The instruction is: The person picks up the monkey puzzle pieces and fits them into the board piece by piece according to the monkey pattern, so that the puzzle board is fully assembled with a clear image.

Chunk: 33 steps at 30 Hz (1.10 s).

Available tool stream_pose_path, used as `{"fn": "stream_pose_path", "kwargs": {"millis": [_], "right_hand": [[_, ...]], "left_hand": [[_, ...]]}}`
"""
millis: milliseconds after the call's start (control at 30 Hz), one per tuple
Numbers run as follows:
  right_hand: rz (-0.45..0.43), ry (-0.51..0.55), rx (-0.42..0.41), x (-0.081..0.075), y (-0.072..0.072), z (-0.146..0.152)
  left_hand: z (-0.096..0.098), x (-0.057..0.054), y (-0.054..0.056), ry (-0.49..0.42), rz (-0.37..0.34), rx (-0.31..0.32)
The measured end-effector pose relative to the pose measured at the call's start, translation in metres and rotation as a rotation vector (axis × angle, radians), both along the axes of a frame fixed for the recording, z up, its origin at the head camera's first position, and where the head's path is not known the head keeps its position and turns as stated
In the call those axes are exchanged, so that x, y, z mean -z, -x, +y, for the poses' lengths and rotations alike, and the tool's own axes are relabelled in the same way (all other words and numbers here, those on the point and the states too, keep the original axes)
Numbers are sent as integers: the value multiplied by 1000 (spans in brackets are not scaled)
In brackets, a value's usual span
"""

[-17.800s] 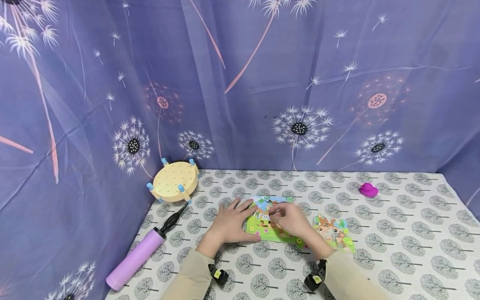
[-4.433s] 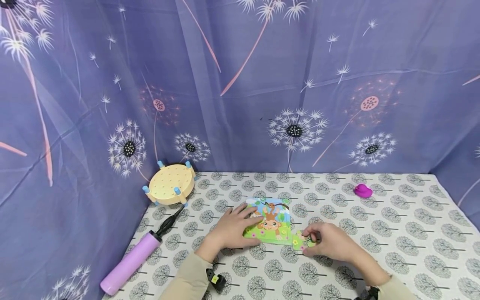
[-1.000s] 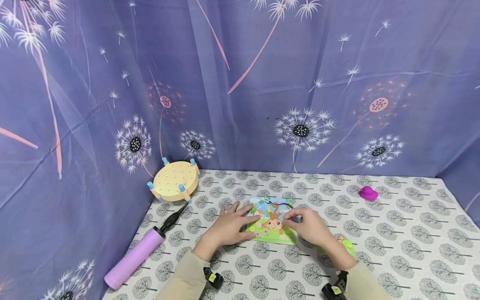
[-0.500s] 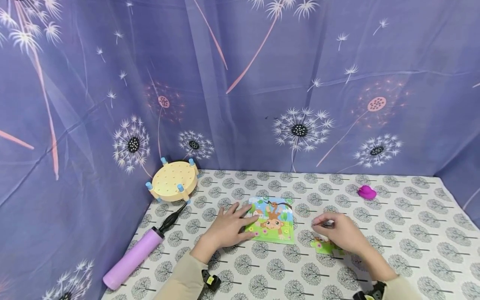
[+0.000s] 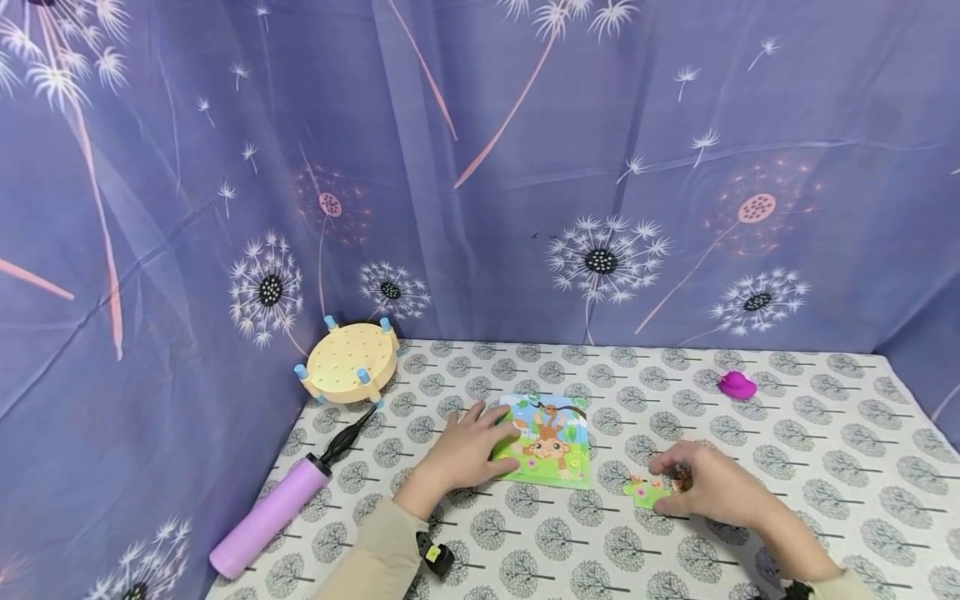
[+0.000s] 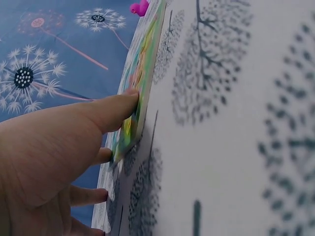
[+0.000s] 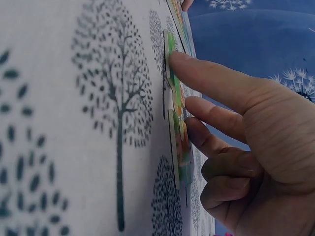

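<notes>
A jigsaw puzzle with a monkey picture lies flat in the middle of the table. My left hand rests spread on its left side, with the thumb over the edge in the left wrist view. To the right of the puzzle lie loose puzzle pieces, green with flowers. Over them is my right hand, thumb and forefinger apart. In the right wrist view the thumb touches a green piece and two fingertips touch the pieces; the other fingers are curled in. Part of the pieces is hidden under this hand.
A purple hand pump with a black nozzle lies at the left. Behind it, against the curtain, leans a round yellow pegged stool-like object. A magenta toy duck sits at the back right. A tree-print cloth covers the table.
My right hand has left the puzzle's right side and moved right to the loose pieces. Since the oldest frame the monkey picture has filled in and fewer pieces lie loose. The left hand stays.
</notes>
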State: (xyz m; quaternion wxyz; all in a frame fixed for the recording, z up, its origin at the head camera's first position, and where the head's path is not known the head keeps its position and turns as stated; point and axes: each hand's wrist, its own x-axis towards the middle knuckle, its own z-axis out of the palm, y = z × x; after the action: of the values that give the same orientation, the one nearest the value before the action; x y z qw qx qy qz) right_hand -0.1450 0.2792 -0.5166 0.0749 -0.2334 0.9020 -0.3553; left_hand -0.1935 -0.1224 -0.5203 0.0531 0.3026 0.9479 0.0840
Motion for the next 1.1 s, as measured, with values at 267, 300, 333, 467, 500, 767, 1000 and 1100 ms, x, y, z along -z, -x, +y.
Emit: {"fn": "stream_pose_path", "kwargs": {"millis": [267,300,333,467,500,767,1000,1100], "right_hand": [[12,-55,-8,-5,-2,-5],[8,-56,-9,-6,-3,-6],[4,-55,-9,-6,-3,-6],[-38,-15,-8,-6,-3,-4],[-54,6,-7,-6,-3,-4],[-92,157,-32,-1,-4,2],[-134,205,29,-4,-1,-4],[-141,227,57,-6,1,-12]], "left_hand": [[6,1,5,-31,-20,-25],[6,1,6,-35,-18,-28],[6,1,6,-37,-13,-30],[8,-1,7,-23,-3,-31],[8,-1,7,-14,0,-30],[8,0,8,23,-5,-34],[8,1,9,20,-25,-50],[8,0,9,17,-30,-52]]}}
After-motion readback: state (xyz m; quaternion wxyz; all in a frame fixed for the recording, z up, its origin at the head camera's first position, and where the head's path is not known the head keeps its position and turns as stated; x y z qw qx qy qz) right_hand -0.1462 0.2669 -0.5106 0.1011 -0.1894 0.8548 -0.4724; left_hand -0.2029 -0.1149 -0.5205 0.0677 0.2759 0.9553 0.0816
